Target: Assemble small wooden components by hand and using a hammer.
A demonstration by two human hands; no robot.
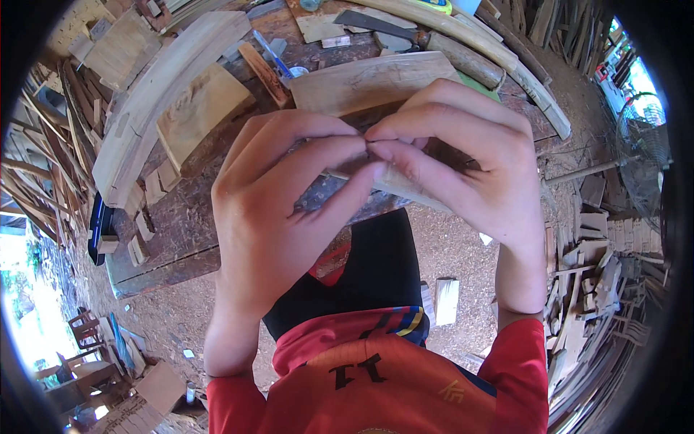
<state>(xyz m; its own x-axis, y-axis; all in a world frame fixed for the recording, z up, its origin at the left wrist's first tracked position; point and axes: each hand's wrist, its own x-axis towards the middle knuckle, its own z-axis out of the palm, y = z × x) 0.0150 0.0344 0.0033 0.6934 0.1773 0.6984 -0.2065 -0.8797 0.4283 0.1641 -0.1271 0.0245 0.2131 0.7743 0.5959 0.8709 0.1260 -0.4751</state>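
In front of my chest, above the near edge of a worn wooden table (181, 235), my two hands meet at the fingertips. My left hand (264, 202) is closed in a pinch, thumb toward the fingers. My right hand (470, 155) pinches against it from the other side. Whatever sits between the fingertips is too small and dark to make out. Just beyond the fingers lies a curved pale wood piece (372, 81). A thick wood block (199, 119) rests left of my left hand, with a reddish-brown wood strip (265, 74) beyond it.
Long pale boards (170, 79) line the table's left side. At the back are a dark-bladed tool (376, 27), a log (463, 61) and a blue-and-white stick-like item (272, 54). Wood offcuts (589, 289) pile up at right, near a wire fan cage (643, 141). Sawdust covers the floor (477, 289).
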